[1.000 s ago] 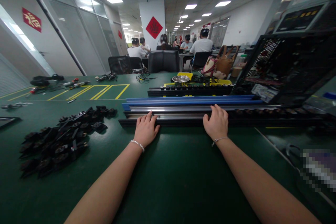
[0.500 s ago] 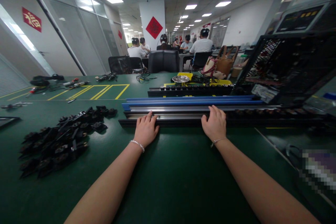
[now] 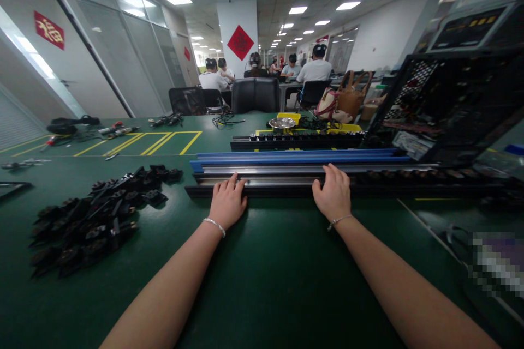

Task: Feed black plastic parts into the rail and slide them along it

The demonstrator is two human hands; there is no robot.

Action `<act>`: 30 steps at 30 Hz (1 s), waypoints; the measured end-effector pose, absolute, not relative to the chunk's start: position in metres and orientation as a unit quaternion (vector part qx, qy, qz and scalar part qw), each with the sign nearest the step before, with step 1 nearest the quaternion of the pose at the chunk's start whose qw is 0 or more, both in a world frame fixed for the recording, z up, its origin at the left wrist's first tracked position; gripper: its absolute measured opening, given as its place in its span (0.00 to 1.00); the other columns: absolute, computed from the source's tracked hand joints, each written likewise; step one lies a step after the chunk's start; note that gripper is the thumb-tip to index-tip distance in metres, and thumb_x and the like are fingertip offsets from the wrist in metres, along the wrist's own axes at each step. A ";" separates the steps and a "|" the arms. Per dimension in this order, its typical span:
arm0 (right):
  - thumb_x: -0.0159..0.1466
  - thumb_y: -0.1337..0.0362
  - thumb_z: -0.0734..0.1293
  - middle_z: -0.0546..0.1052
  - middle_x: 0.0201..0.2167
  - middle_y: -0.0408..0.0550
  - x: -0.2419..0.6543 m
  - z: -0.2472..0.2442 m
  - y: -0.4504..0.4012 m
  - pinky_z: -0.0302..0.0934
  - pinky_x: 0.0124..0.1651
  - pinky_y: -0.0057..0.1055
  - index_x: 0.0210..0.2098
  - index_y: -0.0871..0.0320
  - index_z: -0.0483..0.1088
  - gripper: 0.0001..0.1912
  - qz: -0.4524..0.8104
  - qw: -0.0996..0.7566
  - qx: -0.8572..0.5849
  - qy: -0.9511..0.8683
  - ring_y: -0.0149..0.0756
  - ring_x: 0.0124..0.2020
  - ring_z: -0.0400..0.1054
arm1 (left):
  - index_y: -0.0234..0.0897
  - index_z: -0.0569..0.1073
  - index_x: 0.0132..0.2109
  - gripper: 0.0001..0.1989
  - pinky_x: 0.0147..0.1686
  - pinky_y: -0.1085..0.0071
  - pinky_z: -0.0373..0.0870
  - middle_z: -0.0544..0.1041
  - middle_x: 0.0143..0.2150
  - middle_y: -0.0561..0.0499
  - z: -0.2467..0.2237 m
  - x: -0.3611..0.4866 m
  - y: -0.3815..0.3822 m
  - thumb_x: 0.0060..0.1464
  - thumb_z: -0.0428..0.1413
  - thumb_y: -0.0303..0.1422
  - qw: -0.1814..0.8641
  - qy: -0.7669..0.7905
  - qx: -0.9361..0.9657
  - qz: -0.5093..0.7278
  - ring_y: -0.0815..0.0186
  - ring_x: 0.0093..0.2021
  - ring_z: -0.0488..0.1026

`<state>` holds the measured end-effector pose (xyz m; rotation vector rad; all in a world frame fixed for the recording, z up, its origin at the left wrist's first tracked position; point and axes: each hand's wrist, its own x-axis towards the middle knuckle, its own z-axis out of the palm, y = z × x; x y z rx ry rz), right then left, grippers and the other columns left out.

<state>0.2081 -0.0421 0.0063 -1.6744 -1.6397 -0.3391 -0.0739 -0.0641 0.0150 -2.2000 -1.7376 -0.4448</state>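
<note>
My left hand (image 3: 227, 202) rests on the near end of a long black rail (image 3: 282, 191) with a shiny channel, near its left end. Its fingers lie across the top, slightly apart, thumb toward my other hand. My right hand (image 3: 332, 193) lies farther along the same rail, fingers reaching over it and thumb spread away. The undersides of both hands are hidden. Behind this rail lie a silver-topped rail (image 3: 274, 168) and a blue rail (image 3: 303, 156), all running left to right. Small black parts (image 3: 401, 174) line the right stretch of the black rail.
A pile of small black parts (image 3: 94, 218) lies at left. An opened computer case (image 3: 446, 103) stands at right. Beyond the rails are another black rail with parts (image 3: 295, 140), a metal dish (image 3: 281, 123) and a yellow tray (image 3: 346, 128). Several people sit farther back.
My right hand has shifted slightly to the left along the rail. My left hand and the rails look unmoved.
</note>
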 end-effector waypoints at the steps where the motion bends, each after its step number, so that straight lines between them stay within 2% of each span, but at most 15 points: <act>1: 0.61 0.61 0.56 0.64 0.56 0.62 0.208 0.007 -0.042 0.54 0.56 0.49 0.54 0.66 0.62 0.24 -0.133 0.376 -0.656 -0.641 0.51 0.58 0.52 | 0.42 0.65 0.57 0.23 0.54 0.56 0.57 0.61 0.63 0.43 0.015 -0.074 -0.064 0.54 0.50 0.36 0.153 -0.605 -0.766 -0.154 0.53 0.56 0.64; 23: 0.59 0.65 0.57 0.68 0.51 0.59 0.204 0.005 -0.040 0.53 0.57 0.48 0.51 0.63 0.63 0.21 -0.130 0.408 -0.577 -0.695 0.47 0.55 0.58 | 0.39 0.63 0.60 0.26 0.55 0.55 0.57 0.61 0.63 0.42 0.015 -0.073 -0.064 0.54 0.50 0.36 0.160 -0.604 -0.767 -0.145 0.52 0.56 0.64; 30: 0.58 0.64 0.59 0.68 0.48 0.60 0.203 0.010 -0.045 0.56 0.54 0.44 0.48 0.63 0.64 0.19 -0.133 0.410 -0.613 -0.662 0.48 0.51 0.60 | 0.40 0.63 0.60 0.26 0.55 0.55 0.57 0.61 0.63 0.43 0.014 -0.074 -0.064 0.54 0.50 0.36 0.162 -0.607 -0.765 -0.143 0.53 0.56 0.64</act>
